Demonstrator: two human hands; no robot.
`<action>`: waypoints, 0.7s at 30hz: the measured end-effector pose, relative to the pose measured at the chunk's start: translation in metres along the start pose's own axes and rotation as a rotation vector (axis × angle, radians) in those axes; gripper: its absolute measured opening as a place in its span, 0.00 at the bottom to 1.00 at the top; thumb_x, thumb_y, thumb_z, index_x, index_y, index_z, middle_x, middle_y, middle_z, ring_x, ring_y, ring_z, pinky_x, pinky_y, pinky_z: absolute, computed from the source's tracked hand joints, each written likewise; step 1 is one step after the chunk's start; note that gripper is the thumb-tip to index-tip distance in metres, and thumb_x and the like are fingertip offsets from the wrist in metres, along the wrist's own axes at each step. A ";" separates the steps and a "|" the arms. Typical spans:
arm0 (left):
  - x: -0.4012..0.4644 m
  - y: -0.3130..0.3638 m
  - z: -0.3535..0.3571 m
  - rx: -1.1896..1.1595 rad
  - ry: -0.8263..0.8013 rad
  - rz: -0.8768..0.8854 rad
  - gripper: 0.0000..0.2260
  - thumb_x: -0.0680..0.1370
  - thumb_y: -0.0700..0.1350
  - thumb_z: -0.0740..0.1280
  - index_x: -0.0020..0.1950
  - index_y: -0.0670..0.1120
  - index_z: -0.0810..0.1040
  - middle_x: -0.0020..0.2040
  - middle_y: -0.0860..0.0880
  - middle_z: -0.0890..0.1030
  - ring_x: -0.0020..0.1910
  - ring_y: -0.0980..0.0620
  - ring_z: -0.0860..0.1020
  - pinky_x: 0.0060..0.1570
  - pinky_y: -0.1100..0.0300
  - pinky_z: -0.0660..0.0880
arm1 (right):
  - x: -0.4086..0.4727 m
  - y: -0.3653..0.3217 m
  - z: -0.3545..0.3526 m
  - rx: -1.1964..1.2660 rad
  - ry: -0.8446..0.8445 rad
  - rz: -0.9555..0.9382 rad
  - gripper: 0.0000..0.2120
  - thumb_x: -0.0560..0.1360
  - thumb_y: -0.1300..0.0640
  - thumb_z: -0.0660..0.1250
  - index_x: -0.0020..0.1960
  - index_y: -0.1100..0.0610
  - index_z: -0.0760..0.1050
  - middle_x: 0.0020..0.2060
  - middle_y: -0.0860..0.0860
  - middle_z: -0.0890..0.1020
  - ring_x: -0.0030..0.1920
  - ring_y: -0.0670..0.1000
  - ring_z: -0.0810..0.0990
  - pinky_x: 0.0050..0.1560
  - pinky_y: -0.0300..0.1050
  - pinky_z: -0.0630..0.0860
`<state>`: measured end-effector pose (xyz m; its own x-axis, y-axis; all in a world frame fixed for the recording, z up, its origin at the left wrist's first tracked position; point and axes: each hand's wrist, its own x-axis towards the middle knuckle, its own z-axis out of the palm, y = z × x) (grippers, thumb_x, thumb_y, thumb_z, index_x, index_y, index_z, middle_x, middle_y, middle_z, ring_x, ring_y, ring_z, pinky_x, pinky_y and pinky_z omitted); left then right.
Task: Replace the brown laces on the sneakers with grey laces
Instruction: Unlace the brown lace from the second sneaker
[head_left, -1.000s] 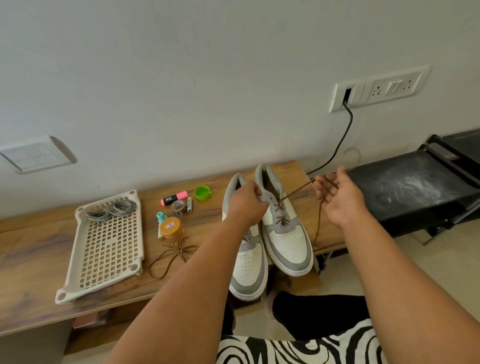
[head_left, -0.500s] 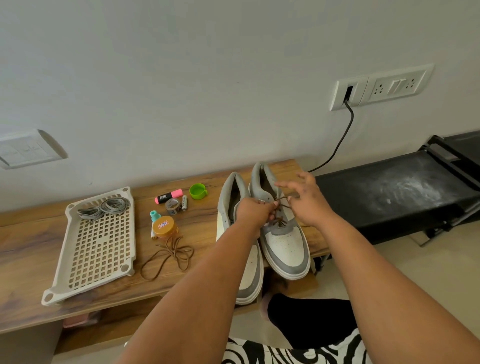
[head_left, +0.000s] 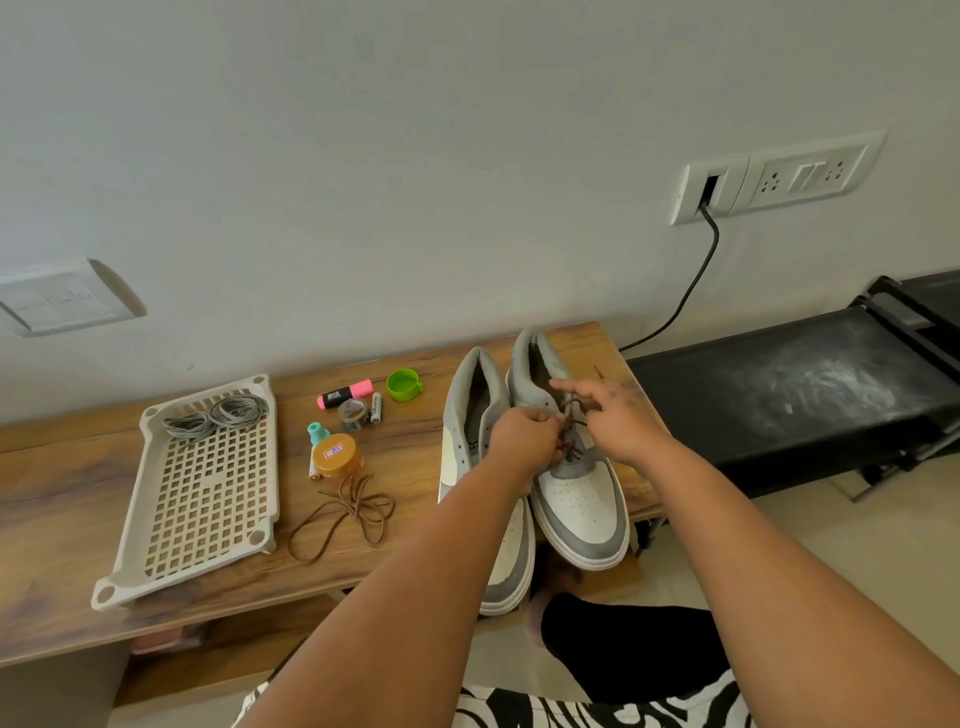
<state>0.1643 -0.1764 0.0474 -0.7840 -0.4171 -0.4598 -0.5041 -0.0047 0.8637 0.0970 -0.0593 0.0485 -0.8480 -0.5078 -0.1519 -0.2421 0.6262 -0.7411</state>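
Note:
Two white and grey sneakers stand side by side on the wooden table (head_left: 62, 499). The left sneaker (head_left: 470, 415) has no lace. The right sneaker (head_left: 582, 499) still carries a brown lace (head_left: 571, 415) through its lower eyelets. My left hand (head_left: 524, 441) pinches that lace over the right sneaker's eyelets. My right hand (head_left: 613, 415) pinches the lace from the other side, index finger stretched out. A loose brown lace (head_left: 343, 512) lies on the table left of the sneakers. Coiled grey laces (head_left: 215, 415) sit at the far end of a white perforated tray (head_left: 202, 493).
Small items lie between tray and sneakers: a pink highlighter (head_left: 345, 393), a green cap (head_left: 404, 384), a tape roll (head_left: 354, 414), a battery (head_left: 375, 407), a teal-topped bottle (head_left: 318, 434) and an orange-lidded jar (head_left: 337, 455). A black bench (head_left: 789, 395) stands to the right; a cable (head_left: 685, 291) runs from the wall socket.
My right hand, which had drawn the brown lace out to the right, has come back to the right sneaker's eyelets. My left hand has stayed on the sneaker.

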 end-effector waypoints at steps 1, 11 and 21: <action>0.000 0.000 0.001 0.024 -0.015 0.042 0.10 0.80 0.45 0.66 0.40 0.45 0.75 0.35 0.47 0.77 0.30 0.53 0.74 0.33 0.63 0.75 | 0.000 0.000 0.000 0.001 -0.005 0.001 0.31 0.78 0.69 0.55 0.69 0.38 0.70 0.72 0.53 0.68 0.70 0.55 0.68 0.65 0.49 0.72; 0.005 -0.001 -0.012 0.274 0.090 0.184 0.15 0.78 0.57 0.66 0.40 0.46 0.76 0.35 0.49 0.77 0.34 0.53 0.74 0.38 0.59 0.74 | 0.000 -0.001 -0.002 0.083 -0.013 0.020 0.27 0.80 0.66 0.55 0.67 0.38 0.72 0.72 0.53 0.67 0.68 0.54 0.70 0.61 0.46 0.74; -0.012 0.022 -0.039 0.162 -0.401 0.222 0.10 0.77 0.42 0.67 0.36 0.42 0.79 0.29 0.54 0.77 0.29 0.60 0.71 0.30 0.69 0.66 | 0.007 0.004 -0.002 0.216 -0.016 0.067 0.24 0.80 0.64 0.57 0.66 0.40 0.74 0.70 0.50 0.72 0.65 0.50 0.72 0.58 0.43 0.74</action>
<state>0.1764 -0.2065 0.0802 -0.9407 -0.0092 -0.3392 -0.3341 0.1994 0.9212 0.0895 -0.0591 0.0461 -0.8505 -0.4801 -0.2148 -0.0775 0.5184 -0.8516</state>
